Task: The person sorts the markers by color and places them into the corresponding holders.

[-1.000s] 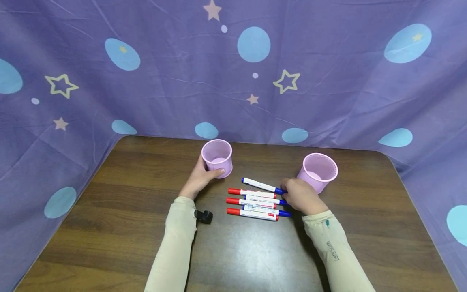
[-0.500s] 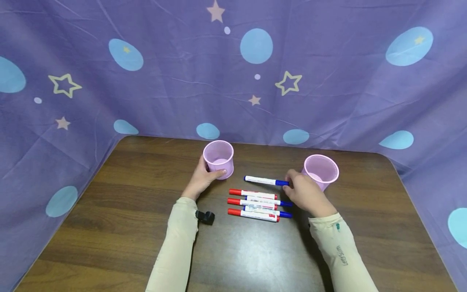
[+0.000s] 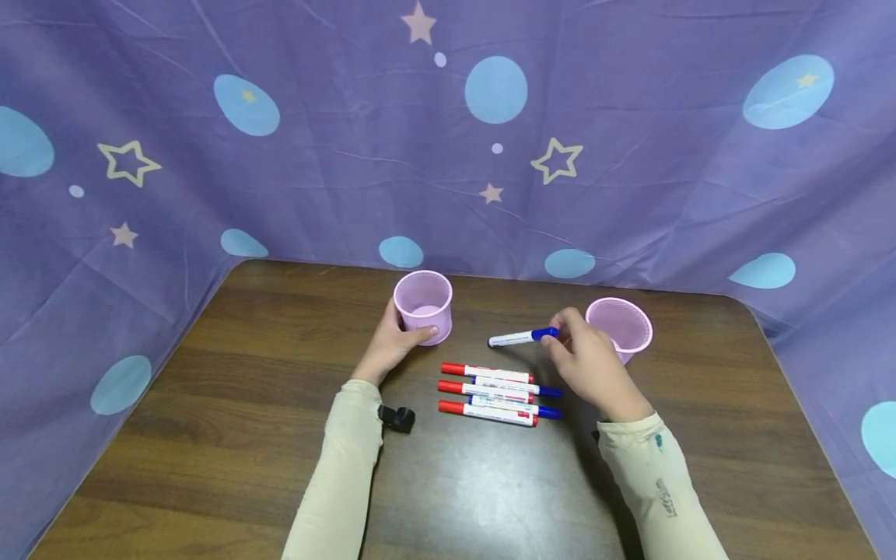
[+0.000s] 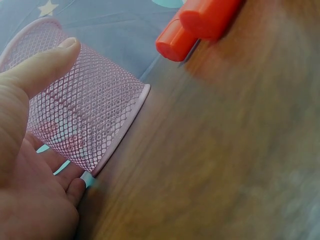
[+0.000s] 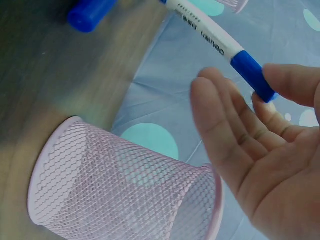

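Observation:
My left hand grips a pink mesh pen cup that stands upright on the table. The thumb lies across the cup's near side, and the other fingers pass behind it. With thumb and fingertip, my right hand pinches a marker by its blue cap, as the right wrist view shows. That marker is raised and points left, between the two cups. A second pink mesh pen cup stands upright beside my right hand, which partly hides it in the head view.
Several red-capped and blue-capped markers lie in a stack of rows on the wooden table, in front of the cups. A purple patterned cloth hangs along the table's back and sides. A black strap device sits on the left wrist.
My right hand has lifted the blue-capped marker off the table, away from the other markers, and its cap end has tipped upward. My left hand keeps its hold on the left pen cup.

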Demonstrator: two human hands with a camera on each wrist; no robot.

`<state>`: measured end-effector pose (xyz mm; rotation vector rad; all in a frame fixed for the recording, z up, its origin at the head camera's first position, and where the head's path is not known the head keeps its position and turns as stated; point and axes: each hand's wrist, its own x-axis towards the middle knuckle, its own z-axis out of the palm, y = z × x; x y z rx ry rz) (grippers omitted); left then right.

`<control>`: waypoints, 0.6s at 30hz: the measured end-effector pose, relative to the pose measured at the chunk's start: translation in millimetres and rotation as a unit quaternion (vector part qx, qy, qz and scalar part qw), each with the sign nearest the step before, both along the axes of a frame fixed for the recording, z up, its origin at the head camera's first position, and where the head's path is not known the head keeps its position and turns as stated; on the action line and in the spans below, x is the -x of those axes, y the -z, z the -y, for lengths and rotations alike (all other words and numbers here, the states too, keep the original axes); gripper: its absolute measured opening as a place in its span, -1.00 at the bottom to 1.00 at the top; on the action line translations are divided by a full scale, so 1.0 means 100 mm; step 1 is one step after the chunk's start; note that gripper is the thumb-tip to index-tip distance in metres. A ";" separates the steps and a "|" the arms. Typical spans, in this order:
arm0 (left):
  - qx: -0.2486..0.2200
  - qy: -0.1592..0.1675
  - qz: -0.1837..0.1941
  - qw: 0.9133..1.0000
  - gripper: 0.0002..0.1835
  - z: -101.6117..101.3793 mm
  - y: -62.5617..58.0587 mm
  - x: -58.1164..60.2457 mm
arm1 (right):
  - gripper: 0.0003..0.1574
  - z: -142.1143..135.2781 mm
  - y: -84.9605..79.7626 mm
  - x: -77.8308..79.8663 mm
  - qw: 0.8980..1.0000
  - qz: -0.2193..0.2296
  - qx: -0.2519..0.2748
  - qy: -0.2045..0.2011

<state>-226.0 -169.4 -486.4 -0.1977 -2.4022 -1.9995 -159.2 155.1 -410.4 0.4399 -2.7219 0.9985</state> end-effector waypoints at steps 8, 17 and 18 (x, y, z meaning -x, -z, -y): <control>0.014 -0.006 0.003 1.000 -0.01 -0.01 0.01 0.01 | -0.79 0.02 -0.07 -0.02 0.997 -0.043 0.057 0.007; 0.014 -0.006 0.000 1.000 -0.02 0.01 0.04 0.02 | -0.77 0.00 -0.08 -0.02 0.996 -0.055 0.065 0.013; 0.013 -0.006 0.000 1.000 -0.03 0.01 0.04 0.02 | -0.77 0.00 -0.08 -0.02 0.996 -0.053 0.066 0.013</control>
